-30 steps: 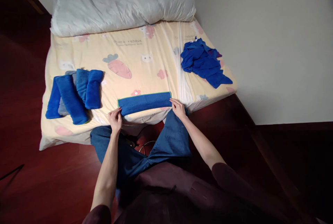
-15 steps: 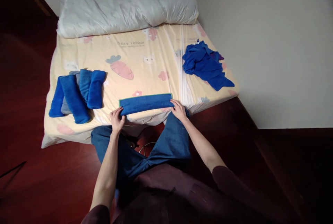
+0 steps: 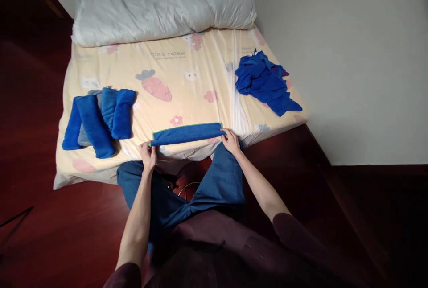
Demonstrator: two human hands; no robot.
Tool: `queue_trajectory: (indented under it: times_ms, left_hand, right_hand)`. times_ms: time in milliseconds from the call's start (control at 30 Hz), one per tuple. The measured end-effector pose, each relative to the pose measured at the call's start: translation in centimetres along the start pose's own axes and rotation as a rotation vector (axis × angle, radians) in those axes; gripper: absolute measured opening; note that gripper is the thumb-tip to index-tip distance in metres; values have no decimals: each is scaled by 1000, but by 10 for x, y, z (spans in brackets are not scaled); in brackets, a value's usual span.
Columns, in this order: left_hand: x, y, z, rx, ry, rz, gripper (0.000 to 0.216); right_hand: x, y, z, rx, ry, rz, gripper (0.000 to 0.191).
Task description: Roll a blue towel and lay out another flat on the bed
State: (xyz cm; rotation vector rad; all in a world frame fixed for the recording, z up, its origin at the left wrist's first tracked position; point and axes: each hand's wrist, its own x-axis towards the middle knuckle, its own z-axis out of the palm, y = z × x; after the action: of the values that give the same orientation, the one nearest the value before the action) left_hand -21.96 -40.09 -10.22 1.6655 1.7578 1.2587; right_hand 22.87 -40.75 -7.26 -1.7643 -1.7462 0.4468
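Observation:
A folded blue towel (image 3: 187, 133) with a thin green edge lies as a long narrow strip along the front of the bed. My left hand (image 3: 147, 154) pinches its near left corner, where a bit of green edging shows at the fingers. At the opposite end my right hand (image 3: 230, 141) grips the near right corner between thumb and fingers. The strip's near edge is lifted slightly and drawn taut between both hands; its far edge rests on the sheet.
Several folded blue and grey towels (image 3: 97, 123) lie overlapping at the bed's left. A crumpled heap of blue cloths (image 3: 262, 84) sits at the right, near the wall (image 3: 351, 65). A white quilt (image 3: 160, 2) covers the back of the patterned sheet (image 3: 200, 87).
Both hands have taken hold of the towel's near corners and raised its near edge. My left hand has shifted slightly left, and the strip looks narrower.

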Motion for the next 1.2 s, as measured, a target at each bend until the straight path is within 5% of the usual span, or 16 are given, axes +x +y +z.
queue_trajectory:
  times_ms: [533,1200]
  left_hand:
    - [2,1,2,54,81,-129,51]
    - [2,4,7,-16,146,-160,45]
  right_hand:
    - [3,2,2,-66,-9,138,42]
    - [6,4,5,4,5,169,43]
